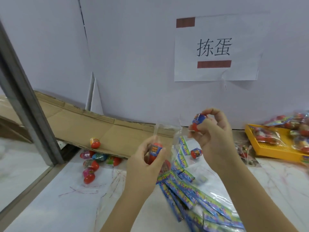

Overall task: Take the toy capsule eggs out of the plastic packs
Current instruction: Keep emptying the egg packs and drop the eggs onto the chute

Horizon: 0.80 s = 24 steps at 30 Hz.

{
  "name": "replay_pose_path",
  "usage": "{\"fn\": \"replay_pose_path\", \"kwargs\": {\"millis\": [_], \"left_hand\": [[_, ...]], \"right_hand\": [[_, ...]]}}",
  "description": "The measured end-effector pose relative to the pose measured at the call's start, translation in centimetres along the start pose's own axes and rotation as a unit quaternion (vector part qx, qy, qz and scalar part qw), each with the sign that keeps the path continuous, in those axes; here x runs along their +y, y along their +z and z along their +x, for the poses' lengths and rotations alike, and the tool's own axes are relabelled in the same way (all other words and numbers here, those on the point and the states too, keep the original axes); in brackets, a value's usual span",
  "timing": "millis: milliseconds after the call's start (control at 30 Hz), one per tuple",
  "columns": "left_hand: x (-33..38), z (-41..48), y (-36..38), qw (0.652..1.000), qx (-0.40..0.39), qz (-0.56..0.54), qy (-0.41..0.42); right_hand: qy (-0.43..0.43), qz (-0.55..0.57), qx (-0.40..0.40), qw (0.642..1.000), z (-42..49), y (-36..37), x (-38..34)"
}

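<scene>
1. Cardboard ramp (pixel 103 126), centre left of frame. One freed egg (pixel 95 142) sits on it, and loose eggs (pixel 91 164) lie clustered below its lip.
2. Yellow tray (pixel 274 154), right edge, heaped with full packs (pixel 267 137).
3. Emptied packs (pixel 192 195), fanned across lower centre. The film is thin, limp and crinkly, and I judge it nearly weightless.
4. My left hand (pixel 147 159), centre, is curled round a red egg (pixel 154 150) that looks still sleeved in clear film. My right hand (pixel 215 133), just right of centre, pinches a second egg (pixel 199 120) at the fingertips.
5. The eggs themselves look like hard, smooth, light shells, probably slick under the glossy wrap. I'd grip round the fat middle and tug the film by its loose end — no squeezing the seam.
</scene>
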<state>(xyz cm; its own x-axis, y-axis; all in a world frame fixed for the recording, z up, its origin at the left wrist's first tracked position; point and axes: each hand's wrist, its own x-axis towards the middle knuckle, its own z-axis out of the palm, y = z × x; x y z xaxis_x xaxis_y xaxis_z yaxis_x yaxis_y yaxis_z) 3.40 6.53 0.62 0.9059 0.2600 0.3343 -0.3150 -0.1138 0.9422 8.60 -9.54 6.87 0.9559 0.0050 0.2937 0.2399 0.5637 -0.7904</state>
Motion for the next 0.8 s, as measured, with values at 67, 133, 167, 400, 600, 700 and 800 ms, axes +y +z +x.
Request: {"fn": "replay_pose_path", "kwargs": {"millis": [67, 133, 167, 400, 600, 700, 800], "left_hand": [[0.0, -0.1, 0.1, 1.0, -0.004, 0.009, 0.009], [0.0, -0.2, 0.2, 1.0, -0.001, 0.012, 0.025], [0.1, -0.2, 0.3, 1.0, -0.001, 0.006, 0.03], [0.5, -0.4, 0.3, 0.998, -0.024, -0.04, 0.053], [0.9, -0.6, 0.2, 0.995, -0.051, -0.058, 0.06], [1.1, -0.8, 0.2, 0.994, -0.055, -0.075, 0.049], [1.0, -0.8, 0.2, 0.994, -0.049, -0.078, 0.065]], "right_hand": [[0.033, 0.017, -0.072, 0.997, -1.2, 1.0, -1.4], [0.034, -0.07, -0.125, 0.989, -1.8, 1.5, -2.1], [0.021, -0.134, -0.138, 0.981, -1.9, 1.6, -2.2], [-0.135, -0.476, -0.134, 0.858, -2.2, 1.2, -1.8], [-0.157, -0.504, -0.117, 0.841, -2.6, 1.3, -1.9], [-0.184, -0.557, -0.115, 0.802, -2.7, 1.4, -2.0], [-0.21, -0.614, -0.109, 0.753, -2.5, 1.0, -2.2]]}}
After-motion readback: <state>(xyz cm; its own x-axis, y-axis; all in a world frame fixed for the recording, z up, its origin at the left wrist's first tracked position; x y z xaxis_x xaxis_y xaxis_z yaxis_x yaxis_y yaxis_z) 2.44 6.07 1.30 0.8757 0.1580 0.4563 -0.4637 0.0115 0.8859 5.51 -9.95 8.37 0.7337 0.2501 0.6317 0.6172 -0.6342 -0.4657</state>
